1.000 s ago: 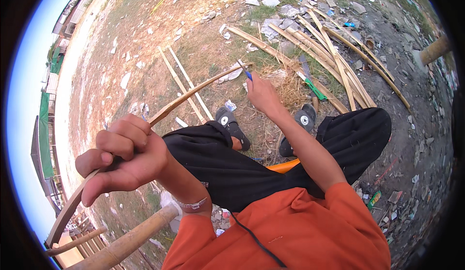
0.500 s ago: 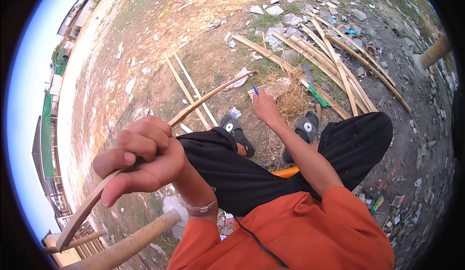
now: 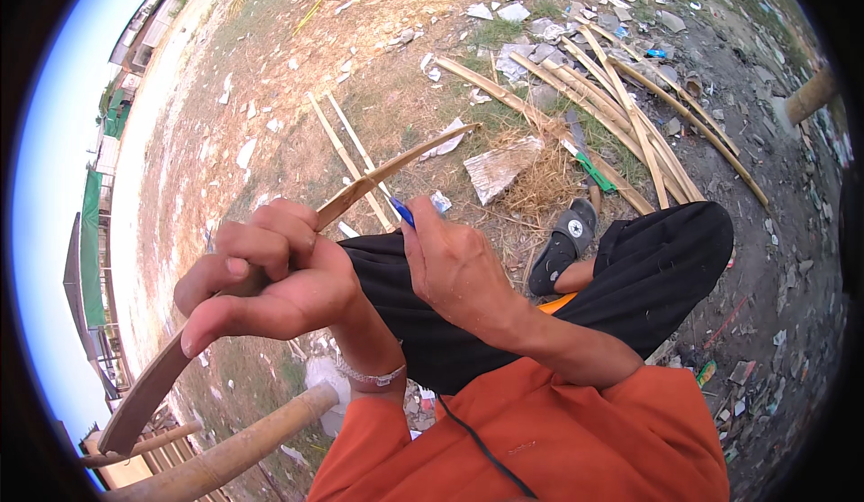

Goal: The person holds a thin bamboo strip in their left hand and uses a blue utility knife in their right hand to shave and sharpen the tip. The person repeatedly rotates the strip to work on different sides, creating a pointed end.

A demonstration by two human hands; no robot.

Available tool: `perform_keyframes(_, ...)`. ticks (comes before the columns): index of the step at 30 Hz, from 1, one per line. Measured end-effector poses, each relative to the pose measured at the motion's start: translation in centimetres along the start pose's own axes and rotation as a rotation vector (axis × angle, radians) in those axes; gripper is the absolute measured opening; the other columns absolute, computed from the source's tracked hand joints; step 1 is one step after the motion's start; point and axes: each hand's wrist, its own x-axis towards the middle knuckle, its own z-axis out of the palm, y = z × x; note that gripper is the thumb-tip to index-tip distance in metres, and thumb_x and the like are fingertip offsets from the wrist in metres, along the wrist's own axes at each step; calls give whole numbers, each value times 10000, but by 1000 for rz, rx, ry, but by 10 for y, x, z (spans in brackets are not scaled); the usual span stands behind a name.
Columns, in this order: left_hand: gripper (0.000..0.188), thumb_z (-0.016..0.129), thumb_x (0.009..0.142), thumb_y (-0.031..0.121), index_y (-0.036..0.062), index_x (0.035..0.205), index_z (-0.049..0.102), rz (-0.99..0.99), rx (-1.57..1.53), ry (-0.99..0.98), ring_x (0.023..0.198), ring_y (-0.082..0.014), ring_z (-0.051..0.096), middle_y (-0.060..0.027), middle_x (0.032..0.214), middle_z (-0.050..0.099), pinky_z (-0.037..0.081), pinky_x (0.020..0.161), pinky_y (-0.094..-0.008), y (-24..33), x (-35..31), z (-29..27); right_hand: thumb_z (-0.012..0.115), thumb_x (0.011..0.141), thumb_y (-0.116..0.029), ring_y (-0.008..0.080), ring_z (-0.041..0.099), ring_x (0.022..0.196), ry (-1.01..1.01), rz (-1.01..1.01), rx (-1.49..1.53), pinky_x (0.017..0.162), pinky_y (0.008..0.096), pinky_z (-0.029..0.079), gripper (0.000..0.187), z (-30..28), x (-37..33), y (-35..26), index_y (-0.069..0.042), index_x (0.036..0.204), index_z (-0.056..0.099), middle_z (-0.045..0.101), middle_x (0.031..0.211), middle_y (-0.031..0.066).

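Note:
My left hand (image 3: 279,277) is raised at the left, its fingers wrapped around a long, curved bamboo strip (image 3: 378,176). The strip's broad end slants down toward the lower left, while its thin end points to the upper right. In my right hand (image 3: 463,263), closed in a grip, is a slim blue pen-shaped tool (image 3: 404,212). Its pale tip is beside the strip's far section; whether it touches the bamboo I cannot tell. The fingers hide the rest of the tool.
Split bamboo pieces (image 3: 621,128) lie piled at the upper right, near a green-handled tool (image 3: 592,174) and dry straw (image 3: 540,182). Two thin strips (image 3: 344,153) lie beyond my left hand. A bamboo pole (image 3: 225,443) stands at lower left. Broken rubble is scattered over the ground.
My right hand has come left and nearer, bringing the blue tool from above the ground between my feet to beside the bamboo strip. My left hand keeps its hold, nearly still.

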Motion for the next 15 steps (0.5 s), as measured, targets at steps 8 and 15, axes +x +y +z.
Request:
perform_keyframes(8,489,313,895,609,144,760,380,15,-22,-24,359,-78,156,32,474,200,155,349,-230,-2,0,-1,439,880,-79,405,583,544,-85,115,-103,468,492,454,102,7,-4,14,10,908,396,553,557,200)
perform_keyframes(15,489,306,900,602,137,768,377,37,3,-24,351,-77,162,27,462,206,154,340,-233,-2,-2,0,459,864,-62,421,570,533,3,83,-73,469,503,450,110,14,-1,23,14,908,393,541,543,224)
